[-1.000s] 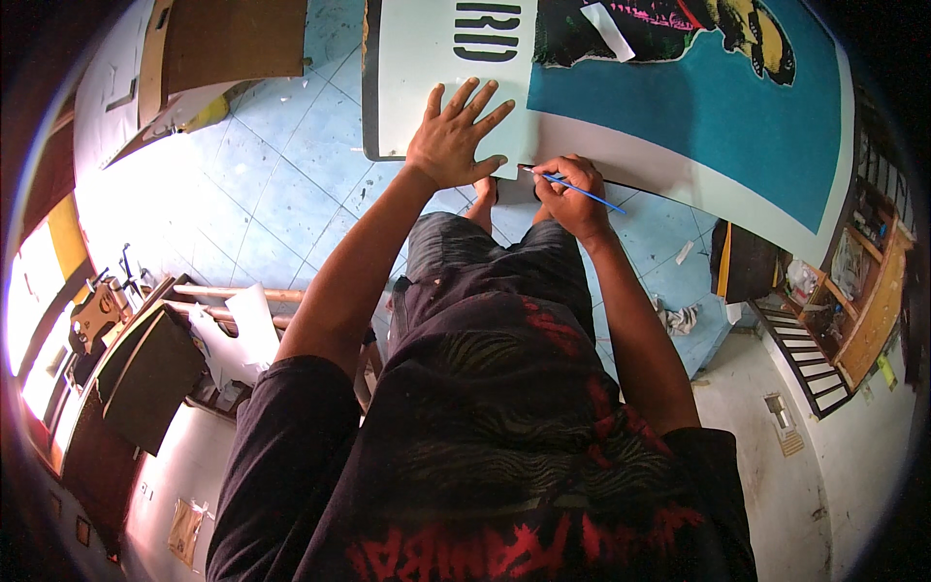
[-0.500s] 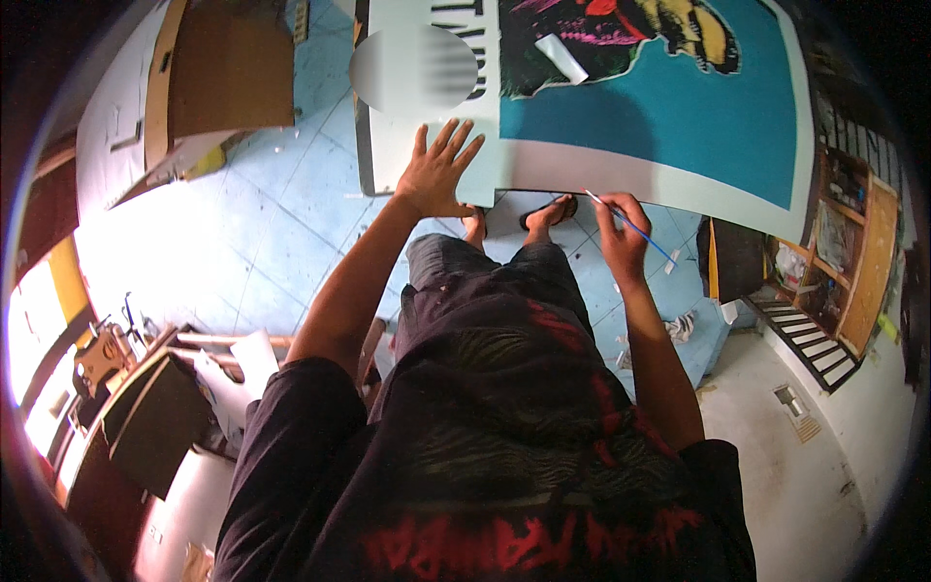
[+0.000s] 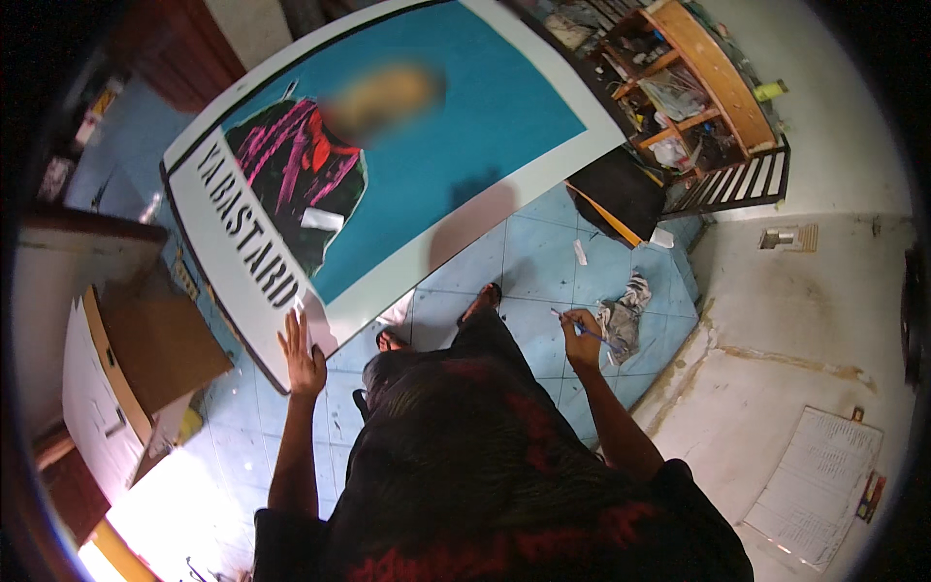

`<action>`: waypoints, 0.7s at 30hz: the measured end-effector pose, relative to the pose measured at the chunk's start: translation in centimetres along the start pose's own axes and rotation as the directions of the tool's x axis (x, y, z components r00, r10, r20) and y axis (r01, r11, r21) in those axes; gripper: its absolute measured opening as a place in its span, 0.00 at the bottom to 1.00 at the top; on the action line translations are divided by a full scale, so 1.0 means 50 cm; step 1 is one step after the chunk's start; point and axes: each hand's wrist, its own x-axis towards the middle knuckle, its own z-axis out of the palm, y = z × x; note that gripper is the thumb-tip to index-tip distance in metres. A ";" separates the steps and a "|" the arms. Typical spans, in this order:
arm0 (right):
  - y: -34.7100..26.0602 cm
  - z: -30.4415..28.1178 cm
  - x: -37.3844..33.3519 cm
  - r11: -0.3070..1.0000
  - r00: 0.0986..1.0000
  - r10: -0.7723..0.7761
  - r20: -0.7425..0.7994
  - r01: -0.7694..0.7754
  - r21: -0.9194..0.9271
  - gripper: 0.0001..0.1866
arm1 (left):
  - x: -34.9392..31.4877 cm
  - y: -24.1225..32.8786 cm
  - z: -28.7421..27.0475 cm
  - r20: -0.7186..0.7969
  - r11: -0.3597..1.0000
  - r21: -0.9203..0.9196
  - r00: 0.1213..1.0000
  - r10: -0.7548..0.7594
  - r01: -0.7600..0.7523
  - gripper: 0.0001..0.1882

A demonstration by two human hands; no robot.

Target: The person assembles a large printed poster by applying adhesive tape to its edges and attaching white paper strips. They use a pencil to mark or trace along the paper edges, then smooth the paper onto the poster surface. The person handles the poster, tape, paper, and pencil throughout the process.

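Observation:
A large painted board [image 3: 485, 97] stands before me, teal with a pale border and black stencilled lettering down its left strip. My left hand [image 3: 304, 359] rests on the pale border at the near left corner, below the lettering, fingers stretched out and holding nothing. To the right, away from the board and above the floor, my right hand [image 3: 583, 341] pinches a thin paintbrush [image 3: 611, 344] with a blue handle. Its tip points left, clear of the board's near edge. A small white slip [image 3: 322, 219] lies on the painted dark figure.
A crumpled grey rag [image 3: 622, 320] and a white paper scrap [image 3: 580, 252] lie on the blue tiled floor. Wooden shelving [image 3: 713, 73] full of clutter and a black slatted rack [image 3: 732, 182] stand at the right. A brown cardboard piece [image 3: 160, 339] is at the left. Written sheets [image 3: 815, 485] hang on the wall.
My view has turned right, so the board appears tilted and more of it shows. The brush has moved back from the board's near edge. My left hand stays on the pale border, nearer the corner.

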 end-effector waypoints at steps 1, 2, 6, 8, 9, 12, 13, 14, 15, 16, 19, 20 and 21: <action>0.026 -0.025 -0.004 1.000 0.999 0.011 -0.032 -0.011 -0.003 0.03 | 0.015 0.034 -0.001 -0.008 1.000 0.005 1.000 -0.018 0.018 0.40; 0.051 -0.045 -0.006 1.000 0.998 0.023 -0.053 -0.023 -0.001 0.03 | 0.026 0.066 0.002 -0.014 1.000 0.004 1.000 -0.023 0.023 0.40; 0.171 -0.131 0.024 0.997 0.987 0.077 -0.145 -0.077 0.004 0.03 | 0.122 0.235 0.064 0.038 0.994 0.105 0.998 0.040 -0.043 0.43; 0.230 -0.186 0.062 0.996 0.984 0.084 -0.159 -0.088 -0.019 0.03 | 0.199 0.366 0.108 0.145 0.984 0.174 0.989 0.008 -0.034 0.45; 0.262 -0.220 0.084 0.995 0.983 0.088 -0.164 -0.094 -0.035 0.02 | 0.247 0.448 0.127 0.213 0.981 0.194 0.976 -0.047 0.005 0.46; 0.315 -0.334 0.166 0.993 0.985 -0.031 -0.171 0.011 -0.114 0.01 | 0.385 0.605 0.248 0.242 0.967 0.239 0.970 0.026 -0.086 0.49; 0.307 -0.369 0.197 0.985 0.983 -0.093 -0.156 0.067 -0.161 0.02 | 0.424 0.641 0.294 0.224 0.955 0.268 0.972 0.070 -0.131 0.49; 0.308 -0.408 0.226 0.985 0.985 -0.076 -0.155 0.050 -0.168 0.01 | 0.469 0.685 0.330 0.217 0.941 0.283 0.968 0.124 -0.184 0.49; 0.309 -0.445 0.253 0.983 0.986 -0.062 -0.156 0.034 -0.178 0.01 | 0.515 0.727 0.365 0.210 0.926 0.294 0.961 0.180 -0.238 0.50; 0.312 -0.479 0.278 0.981 0.986 -0.048 -0.157 0.018 -0.193 0.02 | 0.560 0.770 0.399 0.224 0.916 0.304 0.954 0.197 -0.261 0.49; 0.318 -0.543 0.357 0.995 0.969 0.069 -0.236 -0.048 0.090 0.03 | 0.679 0.860 0.493 0.229 0.897 0.299 0.937 0.262 -0.324 0.47; 0.315 -0.551 0.381 0.974 0.967 0.139 -0.213 -0.095 0.207 0.04 | 0.714 0.878 0.518 0.225 0.890 0.296 0.931 0.287 -0.346 0.46; 0.312 -0.555 0.407 0.980 0.971 0.117 -0.210 -0.078 0.184 0.04 | 0.747 0.890 0.539 0.226 0.878 0.336 0.934 0.277 -0.341 0.45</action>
